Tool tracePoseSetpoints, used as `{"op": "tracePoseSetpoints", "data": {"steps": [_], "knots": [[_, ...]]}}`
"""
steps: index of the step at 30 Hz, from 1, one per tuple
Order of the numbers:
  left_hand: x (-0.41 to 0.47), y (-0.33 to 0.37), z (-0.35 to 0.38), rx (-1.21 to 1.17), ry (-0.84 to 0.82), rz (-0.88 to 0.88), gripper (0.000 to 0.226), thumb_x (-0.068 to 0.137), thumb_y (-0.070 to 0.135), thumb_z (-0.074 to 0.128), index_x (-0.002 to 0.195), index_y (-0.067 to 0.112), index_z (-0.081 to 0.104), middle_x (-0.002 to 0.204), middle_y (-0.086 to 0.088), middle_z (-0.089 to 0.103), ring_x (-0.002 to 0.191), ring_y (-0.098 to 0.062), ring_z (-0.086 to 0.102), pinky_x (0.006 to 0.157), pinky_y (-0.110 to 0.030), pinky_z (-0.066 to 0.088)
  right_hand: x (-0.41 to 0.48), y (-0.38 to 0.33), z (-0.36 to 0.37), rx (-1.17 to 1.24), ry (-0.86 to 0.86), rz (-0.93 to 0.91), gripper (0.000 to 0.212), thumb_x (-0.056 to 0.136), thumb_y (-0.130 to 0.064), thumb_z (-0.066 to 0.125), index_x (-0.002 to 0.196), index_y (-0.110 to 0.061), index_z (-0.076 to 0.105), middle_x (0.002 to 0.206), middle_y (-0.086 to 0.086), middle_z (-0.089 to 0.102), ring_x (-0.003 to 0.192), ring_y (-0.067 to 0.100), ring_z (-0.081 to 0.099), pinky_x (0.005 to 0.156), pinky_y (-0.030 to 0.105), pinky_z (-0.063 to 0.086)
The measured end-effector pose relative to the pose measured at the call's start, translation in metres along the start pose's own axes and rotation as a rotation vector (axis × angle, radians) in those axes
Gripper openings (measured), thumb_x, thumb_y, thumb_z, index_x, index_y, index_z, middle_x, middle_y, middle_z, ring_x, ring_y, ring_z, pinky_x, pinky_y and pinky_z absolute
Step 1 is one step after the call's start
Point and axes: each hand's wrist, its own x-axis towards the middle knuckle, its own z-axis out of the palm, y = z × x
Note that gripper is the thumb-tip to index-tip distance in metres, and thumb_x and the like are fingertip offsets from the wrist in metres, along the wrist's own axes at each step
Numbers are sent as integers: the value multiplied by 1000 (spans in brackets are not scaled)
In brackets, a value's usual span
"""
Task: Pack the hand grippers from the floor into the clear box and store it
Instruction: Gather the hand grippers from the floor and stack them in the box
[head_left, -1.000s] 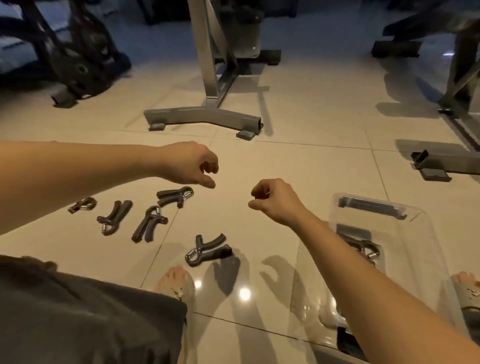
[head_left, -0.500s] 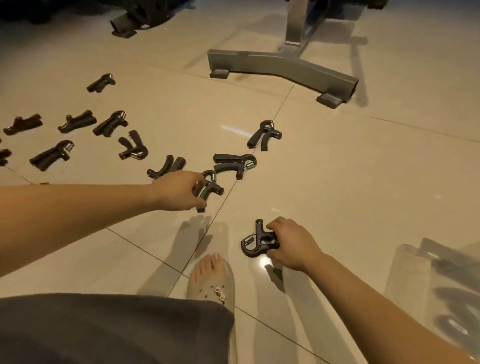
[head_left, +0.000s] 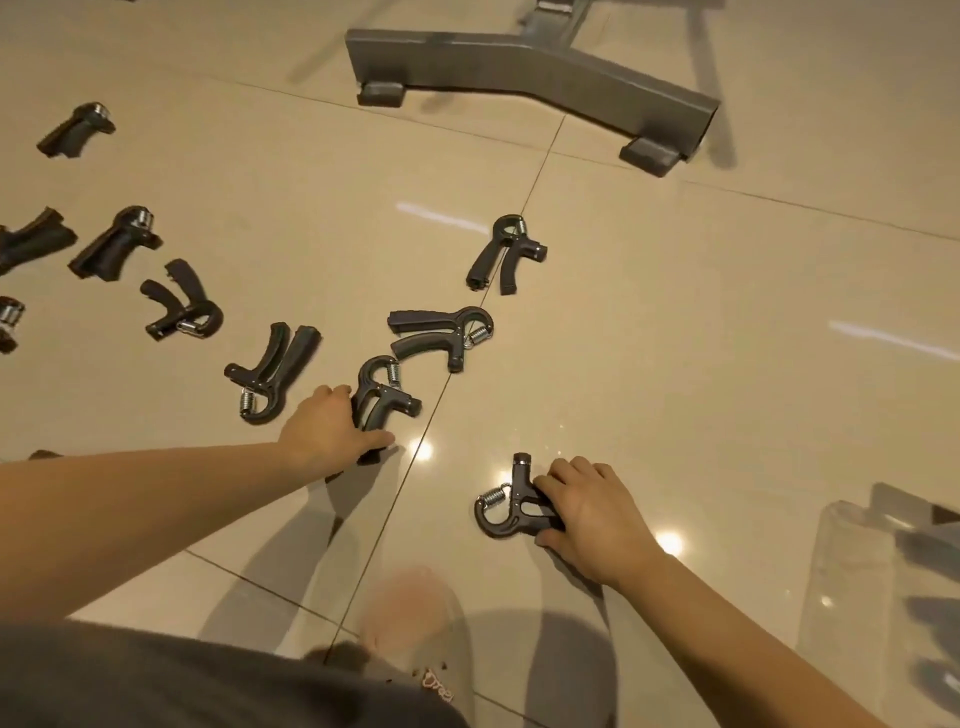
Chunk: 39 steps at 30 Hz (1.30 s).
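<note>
Several black hand grippers with steel springs lie scattered on the tiled floor. My left hand (head_left: 324, 428) is closed around the handles of one hand gripper (head_left: 382, 397) near the middle. My right hand (head_left: 592, 512) grips the handles of another hand gripper (head_left: 506, 506) that rests on the floor in front of me. More hand grippers lie beyond, among them one (head_left: 447, 332) just past my left hand, one (head_left: 504, 254) farther out and one (head_left: 272, 371) to the left. The clear box (head_left: 852, 597) sits at the right edge, blurred, with dark shapes inside.
A grey metal equipment base (head_left: 524, 73) stands on the floor at the top. My foot in a clear sandal (head_left: 415, 623) is planted near the bottom centre, between my arms. Dark clothing (head_left: 156, 680) fills the bottom left.
Both hands came down from mid-air to the floor and closed on a hand gripper each. The view swung left and down and closer, so the clear box slid to the right edge.
</note>
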Motion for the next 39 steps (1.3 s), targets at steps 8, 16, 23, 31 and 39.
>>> {"op": "tracePoseSetpoints", "data": {"steps": [8,16,23,31,39], "knots": [[28,10,11,-52,-14,-102,70,70,55,83,112,10,52,106,-10,57,94,-26,58,75,-38,51,30,-5,-4,67,122,216,45,66,-49,82,96,-19,66,92,0,59,88,25,58,72,38,47],[-8,27,-5,-336,12,22,56,72,29,83,106,16,41,90,-5,66,77,-21,65,66,-38,54,20,5,-36,121,84,219,47,80,-49,69,115,-20,57,112,-2,53,108,23,52,81,36,41],[-65,88,-66,-293,-49,310,56,71,31,85,108,26,43,84,-1,70,71,-21,66,64,-39,55,-43,49,-118,150,266,231,46,77,-51,74,108,-21,59,100,-5,48,97,20,51,74,34,40],[-131,216,-148,-265,-101,636,50,73,17,86,103,25,47,86,-5,72,66,-21,69,66,-41,59,-155,90,-206,132,428,325,49,75,-52,76,109,-21,59,99,-6,50,93,19,51,72,35,42],[-210,339,-149,-246,-77,732,51,73,21,87,107,23,48,91,-8,71,78,-25,71,72,-43,62,-253,145,-258,97,428,386,45,72,-51,77,101,-23,58,96,-5,51,86,20,52,72,39,49]]}}
